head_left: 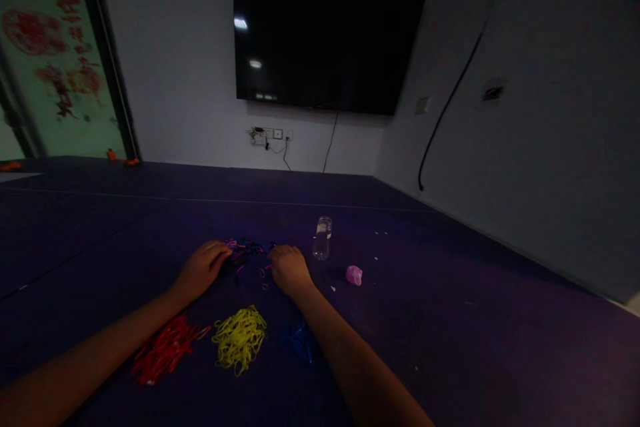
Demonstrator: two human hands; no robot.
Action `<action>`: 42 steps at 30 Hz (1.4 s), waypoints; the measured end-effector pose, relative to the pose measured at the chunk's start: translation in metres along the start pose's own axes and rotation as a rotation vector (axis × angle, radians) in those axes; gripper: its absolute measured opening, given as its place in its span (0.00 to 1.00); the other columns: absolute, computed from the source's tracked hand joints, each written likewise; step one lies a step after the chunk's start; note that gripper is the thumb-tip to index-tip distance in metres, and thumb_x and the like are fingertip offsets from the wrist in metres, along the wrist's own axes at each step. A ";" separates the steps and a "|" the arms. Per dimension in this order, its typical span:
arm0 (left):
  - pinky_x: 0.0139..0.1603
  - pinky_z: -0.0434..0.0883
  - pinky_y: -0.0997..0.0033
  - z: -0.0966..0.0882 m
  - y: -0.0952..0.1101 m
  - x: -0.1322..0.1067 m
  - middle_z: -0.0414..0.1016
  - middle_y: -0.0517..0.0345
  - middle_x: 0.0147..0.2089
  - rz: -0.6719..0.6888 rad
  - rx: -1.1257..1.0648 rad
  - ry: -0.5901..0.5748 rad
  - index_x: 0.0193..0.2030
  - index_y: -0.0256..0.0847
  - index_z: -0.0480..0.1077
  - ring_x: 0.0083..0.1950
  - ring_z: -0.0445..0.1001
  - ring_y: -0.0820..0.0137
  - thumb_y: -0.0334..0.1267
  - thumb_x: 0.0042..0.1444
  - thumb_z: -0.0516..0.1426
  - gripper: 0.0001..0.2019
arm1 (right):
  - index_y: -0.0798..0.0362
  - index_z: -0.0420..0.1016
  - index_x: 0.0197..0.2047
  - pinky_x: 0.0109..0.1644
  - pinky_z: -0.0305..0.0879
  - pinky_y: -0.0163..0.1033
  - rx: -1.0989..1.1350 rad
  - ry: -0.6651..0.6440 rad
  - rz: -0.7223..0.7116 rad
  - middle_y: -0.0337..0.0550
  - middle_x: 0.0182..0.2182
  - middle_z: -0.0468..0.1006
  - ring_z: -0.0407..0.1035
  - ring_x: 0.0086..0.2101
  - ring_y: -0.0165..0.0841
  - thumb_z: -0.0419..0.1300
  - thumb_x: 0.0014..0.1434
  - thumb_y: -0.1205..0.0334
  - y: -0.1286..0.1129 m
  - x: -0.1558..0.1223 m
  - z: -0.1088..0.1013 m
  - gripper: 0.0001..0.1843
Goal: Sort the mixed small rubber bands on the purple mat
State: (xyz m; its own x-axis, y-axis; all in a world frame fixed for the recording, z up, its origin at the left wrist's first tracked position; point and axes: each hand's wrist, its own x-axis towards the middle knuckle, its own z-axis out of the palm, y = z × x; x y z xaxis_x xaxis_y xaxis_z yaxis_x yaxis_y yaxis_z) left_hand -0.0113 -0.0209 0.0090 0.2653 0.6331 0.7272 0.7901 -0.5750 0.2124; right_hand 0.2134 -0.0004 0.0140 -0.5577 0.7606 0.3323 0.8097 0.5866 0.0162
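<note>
1. Purple and dark rubber bands (246,247) lie short of the table's (450,333) far edge.
2. Our left hand (203,268), half curled, touches them.
3. Our right hand (290,269) curls nearby; we can't tell either's grip.

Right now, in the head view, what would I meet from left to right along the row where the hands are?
Left hand → dark and purple bands → right hand → clear container → pink lump.

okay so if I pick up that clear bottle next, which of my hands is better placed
Probably your right hand: it's just left of the clear bottle, with no other object visible between them. Your left hand is farther away, at the dark bands.
</note>
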 end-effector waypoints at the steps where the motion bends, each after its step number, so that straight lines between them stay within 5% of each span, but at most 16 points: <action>1: 0.41 0.70 0.66 0.000 0.001 0.000 0.72 0.55 0.33 -0.011 0.000 0.004 0.34 0.40 0.69 0.38 0.71 0.67 0.43 0.61 0.45 0.15 | 0.55 0.72 0.45 0.47 0.57 0.41 0.017 -0.001 0.003 0.50 0.45 0.73 0.64 0.46 0.38 0.50 0.56 0.70 0.001 0.000 0.001 0.16; 6: 0.42 0.70 0.66 0.006 -0.001 0.002 0.73 0.55 0.34 -0.012 -0.012 0.011 0.34 0.41 0.69 0.39 0.72 0.67 0.42 0.62 0.45 0.14 | 0.53 0.73 0.46 0.49 0.56 0.39 0.055 -0.015 0.003 0.47 0.46 0.73 0.63 0.48 0.35 0.49 0.56 0.73 0.006 0.002 0.004 0.18; 15: 0.44 0.71 0.64 0.027 -0.014 0.005 0.73 0.53 0.38 0.141 -0.052 0.023 0.40 0.41 0.71 0.41 0.72 0.67 0.39 0.61 0.47 0.13 | 0.52 0.74 0.44 0.47 0.57 0.38 -0.004 0.013 -0.030 0.47 0.43 0.75 0.65 0.45 0.36 0.48 0.62 0.64 0.005 0.003 0.003 0.15; 25: 0.45 0.70 0.64 0.027 -0.009 0.005 0.73 0.53 0.39 0.163 -0.057 -0.023 0.39 0.40 0.71 0.43 0.72 0.67 0.30 0.59 0.48 0.11 | 0.55 0.74 0.40 0.47 0.56 0.36 -0.010 -0.031 0.064 0.48 0.41 0.76 0.66 0.44 0.35 0.49 0.61 0.65 0.005 0.004 0.004 0.13; 32: 0.47 0.70 0.63 0.028 -0.010 0.005 0.74 0.54 0.39 0.169 -0.038 -0.037 0.41 0.41 0.71 0.44 0.71 0.68 0.28 0.58 0.48 0.12 | 0.56 0.73 0.41 0.46 0.57 0.38 -0.032 0.071 0.053 0.49 0.41 0.75 0.66 0.42 0.36 0.46 0.64 0.63 0.004 0.004 0.006 0.15; 42: 0.45 0.71 0.65 0.031 -0.015 0.006 0.75 0.54 0.40 0.156 0.005 -0.064 0.43 0.42 0.72 0.44 0.72 0.68 0.23 0.53 0.48 0.17 | 0.56 0.71 0.48 0.50 0.58 0.35 0.088 0.120 0.027 0.48 0.45 0.70 0.61 0.46 0.34 0.49 0.57 0.76 0.012 0.004 0.012 0.18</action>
State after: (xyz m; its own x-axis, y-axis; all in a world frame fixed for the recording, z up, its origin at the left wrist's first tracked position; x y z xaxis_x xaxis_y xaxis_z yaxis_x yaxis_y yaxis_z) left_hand -0.0045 0.0076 -0.0100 0.4189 0.5682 0.7083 0.7395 -0.6661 0.0971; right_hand 0.2193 0.0130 0.0041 -0.5059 0.7410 0.4417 0.8022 0.5923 -0.0749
